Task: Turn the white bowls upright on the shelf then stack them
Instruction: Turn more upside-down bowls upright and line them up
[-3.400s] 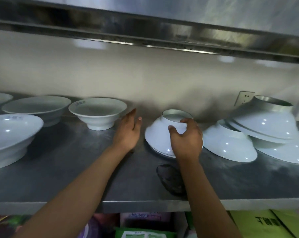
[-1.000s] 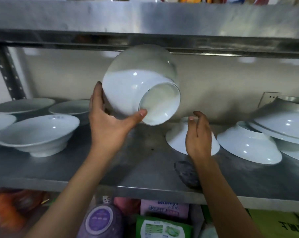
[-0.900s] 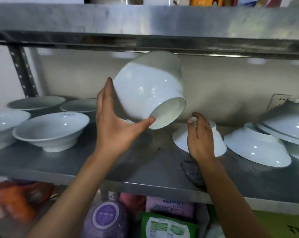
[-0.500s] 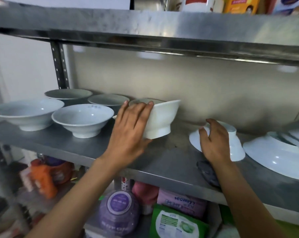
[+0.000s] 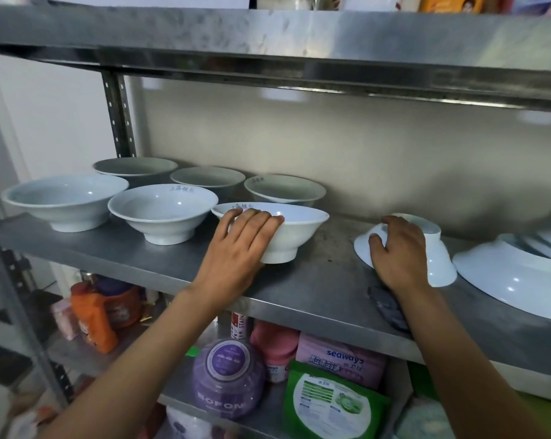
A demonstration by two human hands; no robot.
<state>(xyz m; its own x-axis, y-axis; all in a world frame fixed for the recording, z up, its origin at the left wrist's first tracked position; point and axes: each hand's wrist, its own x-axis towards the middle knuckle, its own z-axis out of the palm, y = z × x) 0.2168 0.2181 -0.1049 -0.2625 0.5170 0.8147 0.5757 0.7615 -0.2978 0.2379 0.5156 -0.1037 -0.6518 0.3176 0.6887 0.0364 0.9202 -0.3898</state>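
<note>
An upright white bowl (image 5: 286, 231) is seen standing on its foot on the metal shelf (image 5: 315, 289), near the front edge. It is held by the left hand (image 5: 239, 245), whose fingers (image 5: 255, 218) are spread over the near wall and curled up to the rim; the thumb is not visible. To the right, well apart from it, an overturned white bowl (image 5: 426, 248) is found tilted, with its rim on the shelf and its foot ring raised toward the back. The right hand (image 5: 397, 251) is laid over this bowl, the fingers hooked on the foot ring and the thumb pressed to the flared side, so that it is gripped. Five further upright bowls (image 5: 163, 210) are noted to the left, set singly in two rows, none stacked. At the right edge of the view, more overturned bowls (image 5: 514, 277) are recorded, leaning on one another; how many are there cannot be told. A dark patch (image 5: 388, 308) is observed on the shelf under the right wrist. Packaged goods (image 5: 331, 403) are stored on the lower shelf.
</note>
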